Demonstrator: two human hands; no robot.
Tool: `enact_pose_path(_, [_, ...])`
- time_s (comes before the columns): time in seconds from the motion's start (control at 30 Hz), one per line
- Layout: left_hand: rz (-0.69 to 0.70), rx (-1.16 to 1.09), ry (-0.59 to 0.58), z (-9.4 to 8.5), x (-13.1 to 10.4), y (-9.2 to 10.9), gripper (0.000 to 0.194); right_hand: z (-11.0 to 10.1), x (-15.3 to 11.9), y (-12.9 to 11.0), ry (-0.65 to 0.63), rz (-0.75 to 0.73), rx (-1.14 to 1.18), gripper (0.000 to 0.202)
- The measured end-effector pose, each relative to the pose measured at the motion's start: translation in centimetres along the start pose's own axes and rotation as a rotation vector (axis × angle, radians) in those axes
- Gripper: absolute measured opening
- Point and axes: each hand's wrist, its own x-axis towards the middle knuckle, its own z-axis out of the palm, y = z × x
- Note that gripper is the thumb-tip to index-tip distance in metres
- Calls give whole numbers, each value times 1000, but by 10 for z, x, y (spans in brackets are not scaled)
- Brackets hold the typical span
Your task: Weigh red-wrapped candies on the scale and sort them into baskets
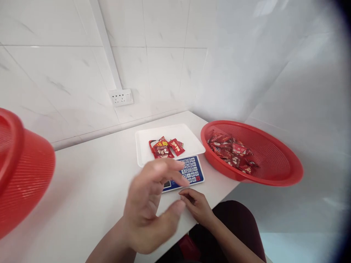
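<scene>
left hand: the left hand [149,204] is up in the air over the white tabletop [90,190], fingers spread and loose, holding nothing. It sits between the camera and the front edge of the scale, a bit blurry.
right hand: the right hand [196,204] rests low at the table edge just in front of the keypad, fingers curled in a little, nothing in it as far as I can see.
scale: small white digital scale with a blue keypad panel [192,171], flat white tray on top [192,140]. The left fingers hide the display part.
packets on scale: a few small red foil snack packets [164,147] lie in a loose pile on the tray, left of its middle.
basket right: round red plastic mesh basket [274,160] just right of the scale, hanging partly over the table edge, with more red wrapped packets [231,151] heaped on its left side.
basket left: another red mesh basket [24,171], tilted, close to the camera at the left edge, well apart from the scale.
wall: white tiles with a white power socket [121,97] above the table.
</scene>
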Motion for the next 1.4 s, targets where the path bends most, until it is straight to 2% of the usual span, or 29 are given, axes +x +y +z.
enact_pose_path(0.07, [-148,-254,116,-5,2,1,67,1,1,-1,-27,-4,26,17])
enact_pose_path(0.17, [-295,-456,172,-11,5,1,68,0,2,-2,-49,7,25,17])
enact_pose_path(0.43, [-415,-603,204,-10,7,-3,67,-2,1,0,-72,25,20,18])
enact_pose_path(0.97, [-451,-763,129,-10,9,-6,56,-2,1,-2,-63,28,6,17])
enact_pose_path(1.13, [-340,-616,132,-7,7,-8,50,-3,1,-2,-68,25,12,17])
enact_pose_path(1.27, [-255,-474,119,-6,4,-8,30,-3,0,-3,-74,23,37,17])
enact_pose_path(1.4, [-258,-400,55,-7,3,-6,15,-3,1,-5,-71,28,44,19])
